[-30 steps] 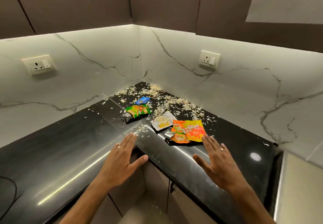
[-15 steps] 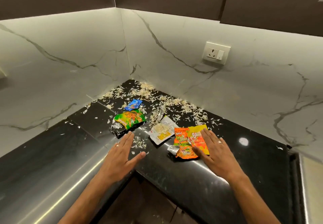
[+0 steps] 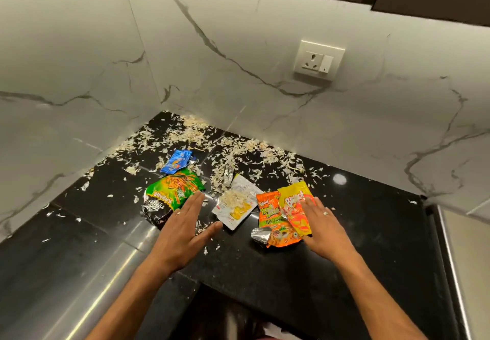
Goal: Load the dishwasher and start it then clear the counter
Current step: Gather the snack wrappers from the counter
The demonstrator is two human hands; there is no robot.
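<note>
Two hands: both extended over the black counter (image 3: 344, 273), fingers straight.
Landmark: white wrapper (image 3: 236, 205), lying flat near the inside corner of the counter, with pale shreds on top of it.
Left hand (image 3: 183, 233): left of the white wrapper; fingers together, thumb spread toward the wrapper; fingertips at the near edge of the green packet (image 3: 175, 189); nothing gripped.
Right hand (image 3: 324, 231): right of the white wrapper; fingers straight and close together, lying on the yellow packet (image 3: 294, 201); nothing clamped.
Orange packet (image 3: 270, 215): between the white wrapper and the yellow packet, partly under the yellow one; torn foil end toward the person.
Blue wrapper (image 3: 176, 161): beyond and left of the white wrapper, just behind the green packet.
Shreds (image 3: 238, 148): scattered across the counter behind the white wrapper, up to the marble wall (image 3: 238, 87).
Wall socket (image 3: 319, 59): on the wall, above and right of the white wrapper.
</note>
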